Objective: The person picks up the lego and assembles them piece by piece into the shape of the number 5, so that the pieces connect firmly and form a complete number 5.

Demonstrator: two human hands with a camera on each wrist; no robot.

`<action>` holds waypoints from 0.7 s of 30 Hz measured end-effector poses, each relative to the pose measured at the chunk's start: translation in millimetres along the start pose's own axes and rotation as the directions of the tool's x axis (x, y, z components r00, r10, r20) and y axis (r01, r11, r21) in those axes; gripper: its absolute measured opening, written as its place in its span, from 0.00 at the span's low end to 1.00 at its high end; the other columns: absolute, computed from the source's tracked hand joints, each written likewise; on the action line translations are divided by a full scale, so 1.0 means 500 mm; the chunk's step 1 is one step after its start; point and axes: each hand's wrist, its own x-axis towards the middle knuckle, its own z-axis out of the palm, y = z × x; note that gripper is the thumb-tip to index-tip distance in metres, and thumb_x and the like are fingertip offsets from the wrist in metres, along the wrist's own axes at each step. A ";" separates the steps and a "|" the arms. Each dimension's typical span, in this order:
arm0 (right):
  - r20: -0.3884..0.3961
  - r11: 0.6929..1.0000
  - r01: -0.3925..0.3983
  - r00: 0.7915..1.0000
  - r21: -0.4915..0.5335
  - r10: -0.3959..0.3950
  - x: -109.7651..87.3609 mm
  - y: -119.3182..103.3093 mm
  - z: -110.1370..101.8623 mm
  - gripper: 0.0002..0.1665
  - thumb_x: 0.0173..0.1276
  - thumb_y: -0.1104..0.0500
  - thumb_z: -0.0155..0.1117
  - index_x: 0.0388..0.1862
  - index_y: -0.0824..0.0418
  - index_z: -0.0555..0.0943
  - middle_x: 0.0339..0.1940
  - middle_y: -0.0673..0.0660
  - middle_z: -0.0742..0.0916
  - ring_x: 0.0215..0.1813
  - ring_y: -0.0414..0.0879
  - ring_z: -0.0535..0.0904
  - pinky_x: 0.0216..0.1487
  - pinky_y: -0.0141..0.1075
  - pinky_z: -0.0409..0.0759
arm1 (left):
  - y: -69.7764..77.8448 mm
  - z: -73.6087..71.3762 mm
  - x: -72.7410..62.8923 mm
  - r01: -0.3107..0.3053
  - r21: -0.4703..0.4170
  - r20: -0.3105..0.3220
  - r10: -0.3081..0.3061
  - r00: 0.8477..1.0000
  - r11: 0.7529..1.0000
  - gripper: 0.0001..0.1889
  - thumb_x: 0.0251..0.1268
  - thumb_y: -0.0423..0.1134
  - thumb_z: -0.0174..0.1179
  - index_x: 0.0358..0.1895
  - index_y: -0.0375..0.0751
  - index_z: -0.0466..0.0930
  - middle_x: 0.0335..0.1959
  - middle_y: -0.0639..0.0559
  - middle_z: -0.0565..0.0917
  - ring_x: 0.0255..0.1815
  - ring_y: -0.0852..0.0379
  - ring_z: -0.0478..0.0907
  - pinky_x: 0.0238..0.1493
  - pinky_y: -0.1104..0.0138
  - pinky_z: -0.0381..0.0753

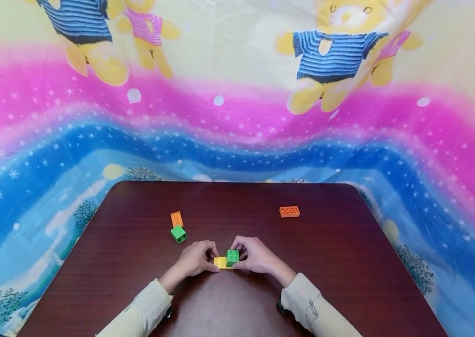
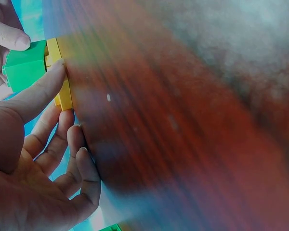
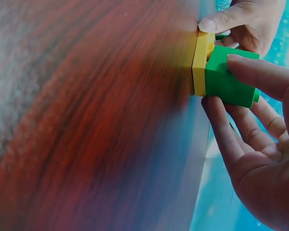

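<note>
A thin yellow toy building plate (image 1: 220, 261) lies flat near the middle of the table, studs up. My left hand (image 1: 198, 258) pinches its left end between thumb and fingers. Over the plate's right end sits a square green block (image 1: 233, 257), its studs facing up. The thumb and fingers of my right hand (image 1: 255, 255) grip this green block (image 3: 231, 74) from its two sides. Yellow studs show beside the block on the yellow plate (image 2: 62, 82) in the left wrist view. Whether the block is fully pressed down, I cannot tell.
Left of the hands, a second green block (image 1: 179, 234) lies tipped on its side, close against an orange plate (image 1: 176, 219) with its hollow underside showing. Farther back on the right rests an orange brick (image 1: 289, 212), underside up. A patterned cloth (image 1: 237, 121) hangs behind the brown table (image 1: 237, 201).
</note>
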 end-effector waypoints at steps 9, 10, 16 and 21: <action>-0.009 1.000 0.012 1.000 -0.012 -0.012 0.001 0.002 0.002 0.20 0.59 0.61 0.82 0.45 0.50 0.81 0.41 0.49 0.86 0.42 0.45 0.87 0.48 0.39 0.87 | -0.003 0.003 0.001 0.007 -0.001 0.006 -0.007 1.000 1.000 0.16 0.45 0.45 0.84 0.32 0.53 0.84 0.31 0.58 0.83 0.30 0.65 0.74 0.34 0.65 0.71; -0.010 1.000 0.012 1.000 -0.013 -0.012 0.001 0.002 0.003 0.20 0.59 0.61 0.82 0.45 0.50 0.81 0.41 0.49 0.86 0.42 0.45 0.87 0.48 0.39 0.87 | -0.003 0.003 0.001 0.011 -0.001 0.008 -0.011 1.000 1.000 0.16 0.45 0.45 0.84 0.32 0.53 0.84 0.31 0.58 0.83 0.31 0.65 0.74 0.34 0.65 0.71; -0.012 1.000 0.011 1.000 -0.018 -0.011 0.001 0.003 0.003 0.20 0.59 0.60 0.82 0.45 0.49 0.82 0.42 0.49 0.86 0.42 0.46 0.86 0.48 0.38 0.87 | -0.003 0.003 0.002 0.008 0.002 0.010 -0.008 1.000 1.000 0.16 0.45 0.45 0.84 0.32 0.53 0.83 0.31 0.59 0.83 0.30 0.65 0.74 0.33 0.64 0.71; -0.016 1.000 0.010 1.000 -0.020 -0.010 0.001 0.003 0.004 0.19 0.59 0.60 0.82 0.45 0.49 0.82 0.41 0.49 0.86 0.42 0.46 0.86 0.47 0.37 0.87 | -0.004 0.003 0.002 0.009 0.001 0.009 -0.009 1.000 1.000 0.16 0.44 0.45 0.84 0.32 0.53 0.83 0.30 0.59 0.83 0.30 0.65 0.74 0.33 0.64 0.71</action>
